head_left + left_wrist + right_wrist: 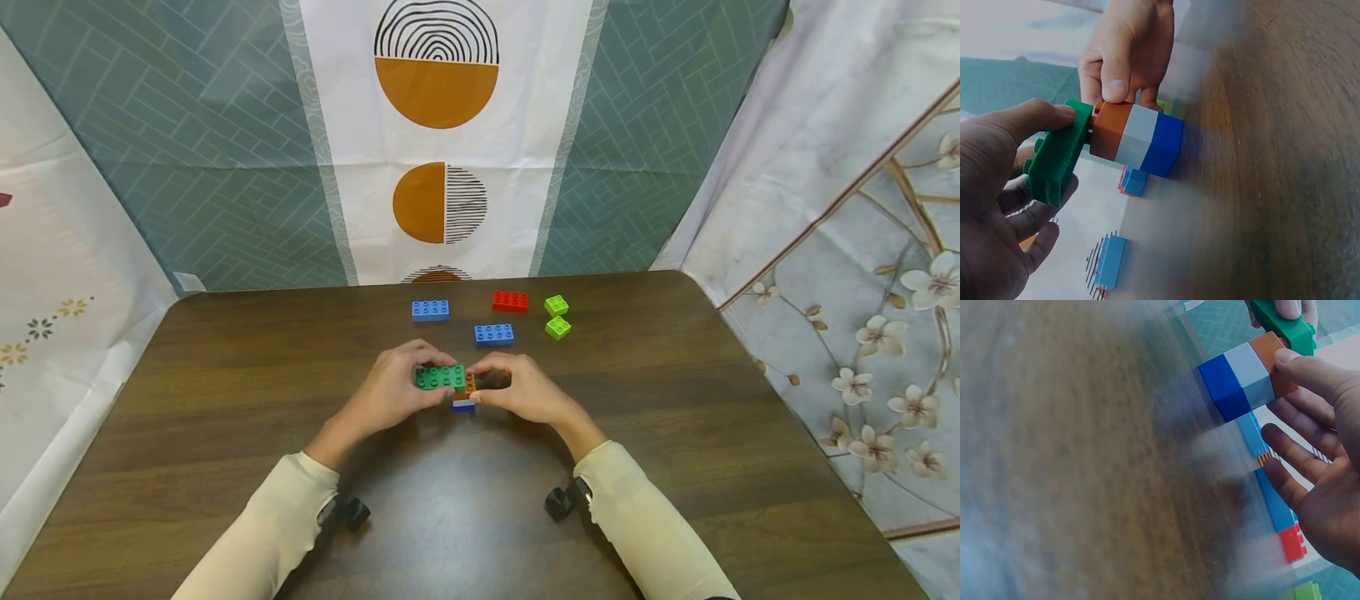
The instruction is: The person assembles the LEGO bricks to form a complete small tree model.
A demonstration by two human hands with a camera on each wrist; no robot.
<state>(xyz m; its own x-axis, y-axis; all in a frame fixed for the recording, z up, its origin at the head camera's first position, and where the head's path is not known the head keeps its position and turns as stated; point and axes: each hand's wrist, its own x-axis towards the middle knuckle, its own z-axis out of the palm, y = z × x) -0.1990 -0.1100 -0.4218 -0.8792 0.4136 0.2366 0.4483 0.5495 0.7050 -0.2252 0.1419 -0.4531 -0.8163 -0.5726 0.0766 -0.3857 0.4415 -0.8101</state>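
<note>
My left hand pinches a long green toy building brick between thumb and fingers. Beside it, my right hand holds the top of a small upright stack, with the thumb on its orange brick. Under the orange one come a white brick and a dark blue brick at the bottom. The green brick lies over the orange brick's studs at one end and juts out to the left. Some orange studs still show, and I cannot tell whether the two are pressed together.
Beyond the hands lie two blue bricks, a red brick and two small lime bricks. All are on the brown wooden table, whose far edge meets a patterned cloth.
</note>
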